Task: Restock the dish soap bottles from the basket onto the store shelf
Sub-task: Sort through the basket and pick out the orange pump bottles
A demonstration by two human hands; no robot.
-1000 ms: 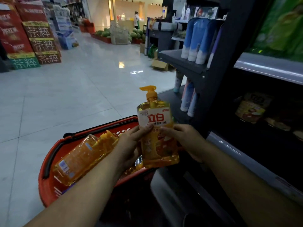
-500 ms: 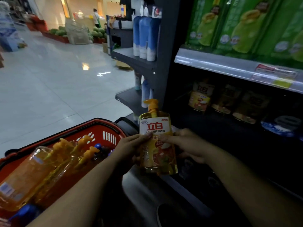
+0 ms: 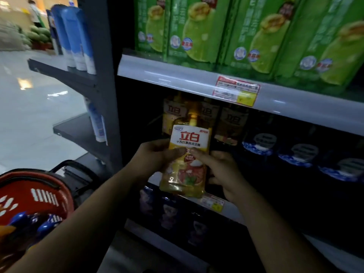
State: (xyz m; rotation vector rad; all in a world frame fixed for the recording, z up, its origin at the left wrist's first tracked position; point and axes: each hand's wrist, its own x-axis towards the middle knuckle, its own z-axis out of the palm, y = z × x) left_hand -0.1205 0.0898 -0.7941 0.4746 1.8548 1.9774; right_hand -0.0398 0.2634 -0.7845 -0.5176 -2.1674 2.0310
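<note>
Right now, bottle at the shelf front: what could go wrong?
1. The dish soap bottle has its pump seemingly close under the upper shelf rail; lifting could snag it.
2. Pushed in fast, it may topple the yellow bottles behind.
3. Left hand and right hand hold it at the shelf lip; early release might drop it.

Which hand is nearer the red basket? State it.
Left. The left hand grips the soap bottle on the side toward the red basket; the right hand grips its far side, farther away.
</note>
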